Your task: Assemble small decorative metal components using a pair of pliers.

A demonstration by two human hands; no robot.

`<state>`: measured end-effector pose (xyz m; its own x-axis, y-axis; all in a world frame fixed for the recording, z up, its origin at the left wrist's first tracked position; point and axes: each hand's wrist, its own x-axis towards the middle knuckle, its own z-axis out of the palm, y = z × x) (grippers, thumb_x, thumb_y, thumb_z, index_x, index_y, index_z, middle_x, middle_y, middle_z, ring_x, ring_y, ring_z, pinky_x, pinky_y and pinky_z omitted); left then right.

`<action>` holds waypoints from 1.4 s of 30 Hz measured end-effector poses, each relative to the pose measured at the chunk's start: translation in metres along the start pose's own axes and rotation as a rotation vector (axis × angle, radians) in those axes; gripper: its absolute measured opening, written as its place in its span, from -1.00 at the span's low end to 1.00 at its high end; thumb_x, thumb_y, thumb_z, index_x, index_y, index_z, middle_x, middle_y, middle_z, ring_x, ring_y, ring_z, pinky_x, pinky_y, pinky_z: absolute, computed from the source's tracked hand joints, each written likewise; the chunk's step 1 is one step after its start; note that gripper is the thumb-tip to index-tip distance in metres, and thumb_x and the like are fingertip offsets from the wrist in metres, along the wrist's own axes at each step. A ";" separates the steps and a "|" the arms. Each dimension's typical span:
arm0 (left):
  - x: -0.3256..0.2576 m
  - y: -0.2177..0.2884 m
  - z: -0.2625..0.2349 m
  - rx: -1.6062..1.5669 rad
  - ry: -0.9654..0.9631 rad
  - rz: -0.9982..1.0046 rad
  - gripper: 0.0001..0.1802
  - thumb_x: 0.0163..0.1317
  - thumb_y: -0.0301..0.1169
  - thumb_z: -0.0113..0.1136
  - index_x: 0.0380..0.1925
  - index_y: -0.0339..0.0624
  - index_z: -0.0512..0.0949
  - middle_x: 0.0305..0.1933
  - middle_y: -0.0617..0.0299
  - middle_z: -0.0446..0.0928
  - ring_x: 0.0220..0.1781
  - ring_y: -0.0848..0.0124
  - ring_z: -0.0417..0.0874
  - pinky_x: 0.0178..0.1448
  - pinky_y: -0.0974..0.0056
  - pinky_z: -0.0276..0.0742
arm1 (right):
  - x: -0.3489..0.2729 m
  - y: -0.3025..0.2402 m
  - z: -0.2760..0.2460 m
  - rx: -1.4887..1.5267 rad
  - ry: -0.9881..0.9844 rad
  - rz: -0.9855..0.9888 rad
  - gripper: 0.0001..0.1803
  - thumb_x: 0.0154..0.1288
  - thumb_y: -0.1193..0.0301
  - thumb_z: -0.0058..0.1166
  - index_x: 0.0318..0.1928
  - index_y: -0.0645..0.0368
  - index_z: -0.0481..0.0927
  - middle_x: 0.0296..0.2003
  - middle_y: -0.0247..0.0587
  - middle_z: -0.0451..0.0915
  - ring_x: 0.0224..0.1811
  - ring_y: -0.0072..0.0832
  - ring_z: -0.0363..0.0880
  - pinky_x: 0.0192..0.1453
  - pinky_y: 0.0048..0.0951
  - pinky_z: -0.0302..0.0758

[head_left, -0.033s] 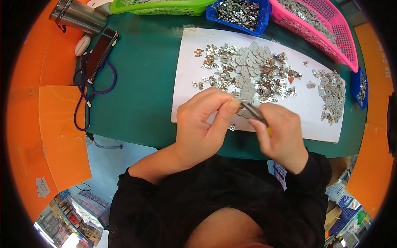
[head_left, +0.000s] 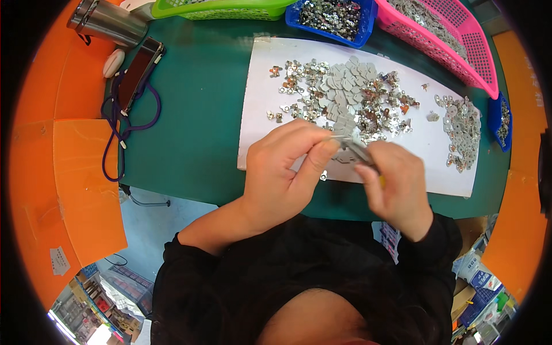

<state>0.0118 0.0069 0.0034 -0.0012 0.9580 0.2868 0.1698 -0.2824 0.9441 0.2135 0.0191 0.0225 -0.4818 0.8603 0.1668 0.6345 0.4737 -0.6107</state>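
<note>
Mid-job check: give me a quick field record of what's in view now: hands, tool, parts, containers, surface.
left hand: fingertips pinched together on something too small to make out
right hand: holds metal tweezers, tips toward the left fingertips
work sheet: white sheet on green table
loose parts: pile of small metal pieces mid-sheet; second heap at its right end
containers: green basket, blue tray, pink basket, along the far edge
left side: metal flask, phone with purple cord

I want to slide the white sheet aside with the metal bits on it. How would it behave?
The white sheet looks thin, so it would likely flex rather than stay stiff. The small metal parts lie loose on it and could slide or scatter. It lies flat on the green table, so dragging seems safer than lifting.
</note>
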 end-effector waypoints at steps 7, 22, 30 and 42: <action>0.000 -0.015 -0.019 0.522 -0.151 0.163 -0.78 0.07 -0.35 0.49 -0.31 -0.15 0.67 -0.32 0.15 0.65 -0.28 0.22 0.63 -0.23 0.25 0.54 | -0.062 0.071 -0.066 -0.397 0.299 0.510 -0.72 0.50 0.29 0.02 -0.31 0.26 0.54 -0.55 0.02 0.47 -0.56 -0.08 0.41 -0.44 -0.24 0.34; 0.002 -0.027 -0.007 0.681 -0.239 0.145 -0.72 -0.02 -0.31 0.52 -0.29 -0.02 0.65 -0.22 0.37 0.48 -0.12 0.27 0.43 -0.07 0.16 0.24 | -0.064 0.085 -0.030 0.624 0.466 0.121 -0.68 0.58 0.17 -0.30 -0.04 0.18 0.34 0.26 0.17 0.37 0.36 -0.19 0.28 0.51 -0.08 0.04; 0.000 -0.024 0.001 0.705 -0.282 0.155 -0.76 0.00 -0.38 0.50 -0.32 -0.04 0.64 -0.25 0.36 0.49 -0.13 0.24 0.43 -0.06 0.16 0.25 | -0.067 0.060 -0.006 0.475 0.386 0.206 -0.69 0.51 0.45 -0.14 0.19 0.20 0.33 0.26 0.09 0.38 0.42 -0.17 0.26 0.56 -0.11 0.03; 0.012 -0.014 -0.022 -0.117 0.042 -0.232 -0.86 0.27 -0.61 0.33 -0.20 -0.42 0.61 -0.27 0.16 0.66 -0.31 0.51 0.67 -0.19 0.46 0.57 | -0.014 0.012 0.033 -0.208 0.282 -0.249 -0.72 0.03 0.44 0.39 -0.18 0.02 0.70 -0.43 -0.36 0.48 -0.29 -0.30 0.49 -0.14 -0.28 0.37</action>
<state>-0.0120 0.0218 -0.0032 -0.0683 0.9956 0.0644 0.0450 -0.0614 0.9971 0.2071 0.0066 -0.0127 -0.4697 0.7191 0.5121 0.6419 0.6764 -0.3612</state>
